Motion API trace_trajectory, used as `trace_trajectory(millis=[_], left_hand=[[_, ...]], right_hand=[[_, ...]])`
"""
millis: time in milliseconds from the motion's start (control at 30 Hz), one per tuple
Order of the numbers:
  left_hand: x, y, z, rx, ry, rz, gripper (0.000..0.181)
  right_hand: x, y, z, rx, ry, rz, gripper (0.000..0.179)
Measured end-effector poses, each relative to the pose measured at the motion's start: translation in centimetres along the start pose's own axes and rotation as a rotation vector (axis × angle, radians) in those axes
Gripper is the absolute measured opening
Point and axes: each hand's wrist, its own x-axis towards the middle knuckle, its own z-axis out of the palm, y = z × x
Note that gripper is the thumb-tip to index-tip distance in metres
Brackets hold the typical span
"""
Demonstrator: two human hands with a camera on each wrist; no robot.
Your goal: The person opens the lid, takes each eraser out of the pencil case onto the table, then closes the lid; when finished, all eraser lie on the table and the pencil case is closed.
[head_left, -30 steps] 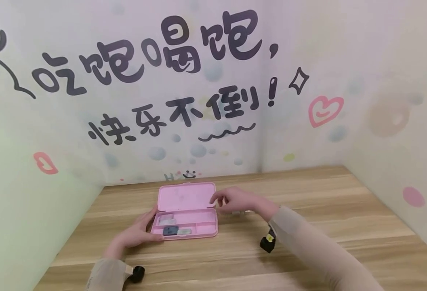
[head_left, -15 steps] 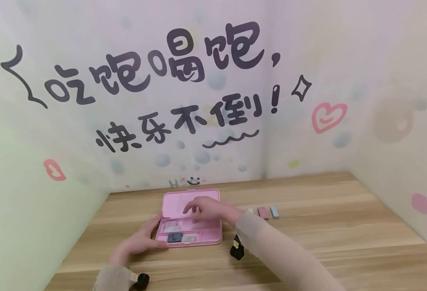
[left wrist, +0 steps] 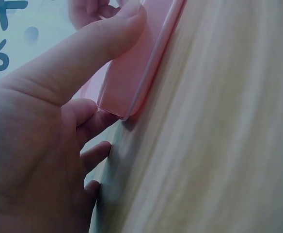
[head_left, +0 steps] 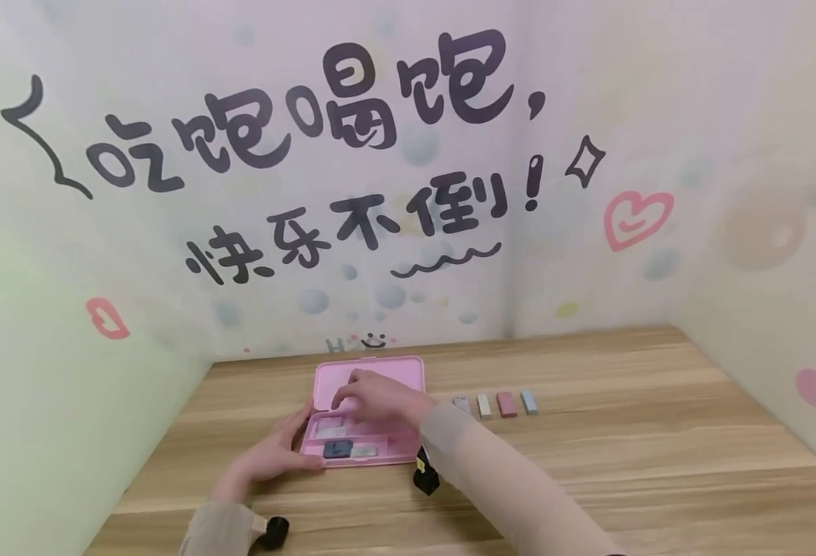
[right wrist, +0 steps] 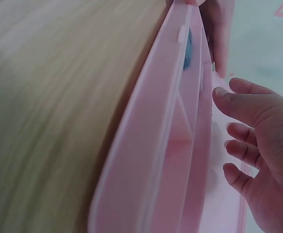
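An open pink pencil case (head_left: 404, 448) stands on the table, its lid (head_left: 408, 372) laid back towards the wall. My left hand (head_left: 272, 455) grips its left end, thumb at the front corner and fingers at the back. My right hand (head_left: 380, 398) hovers over the left part of the case, fingers loosely bent. Nothing shows between those fingers in the right wrist view. A dark block (head_left: 338, 449) and a pale block (head_left: 363, 451) lie in the front compartment, both eraser-like. Another whitish piece (head_left: 331, 428) is in the back compartment, partly hidden by my right hand.
Right of the case, several small eraser-like blocks lie in a row: a greyish one (head_left: 461, 403), a white one (head_left: 484, 406), a pink one (head_left: 506, 404) and a light blue one (head_left: 529, 401). Printed walls enclose the wooden table (head_left: 623, 432) at the back and sides.
My right hand has moved left from the case's right edge to over its left compartments, uncovering the row of blocks. My left hand keeps its grip on the case. The head view has shifted slightly.
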Motion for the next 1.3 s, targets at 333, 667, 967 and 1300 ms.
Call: trace_trajectory(millis=[333,667,967,1300], left_hand=[[0.6,0.0,0.3,0.008,-0.009,0.004,0.11],[1.0,-0.1,0.4,0.006,-0.013,-0.032,0.112],[0.7,-0.4,0.3,0.008,-0.011,-0.037,0.113],[0.3,-0.2,0.1,0.002,-0.001,-0.045,0.111]], right_hand=[[0.8,-0.3,0.5,-0.061,-0.035,0.0,0.036],[1.3,-1.0,-0.1,-0.064,-0.117,0.024,0.052],[1.4,-1.4,0.0,-0.056,-0.115,0.03,0.05],[1.8,-1.0,1.1,-0.158,-0.092,-0.022,0.051]])
